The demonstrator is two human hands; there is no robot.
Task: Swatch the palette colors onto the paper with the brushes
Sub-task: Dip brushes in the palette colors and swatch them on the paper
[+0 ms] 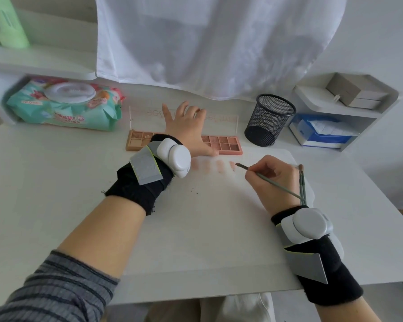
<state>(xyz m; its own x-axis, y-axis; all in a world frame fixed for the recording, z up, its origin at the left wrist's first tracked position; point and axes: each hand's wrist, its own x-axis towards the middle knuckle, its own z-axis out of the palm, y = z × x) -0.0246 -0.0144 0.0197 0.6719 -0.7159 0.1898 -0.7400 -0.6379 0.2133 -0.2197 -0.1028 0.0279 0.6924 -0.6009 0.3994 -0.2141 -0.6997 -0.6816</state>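
Note:
A pink eyeshadow palette with its clear lid standing up lies at the back of the white paper. My left hand rests flat on the palette, fingers spread, covering its middle. Several pale pink swatches run in a row on the paper just below the palette. My right hand pinches a thin green brush, its dark tip hovering just right of the last swatch. A second brush is also in that hand, its bristle end pointing up.
A black mesh pen cup stands right of the palette. A wet-wipes pack lies at the back left, a tissue box in a white shelf unit at the right. A white cloth hangs behind.

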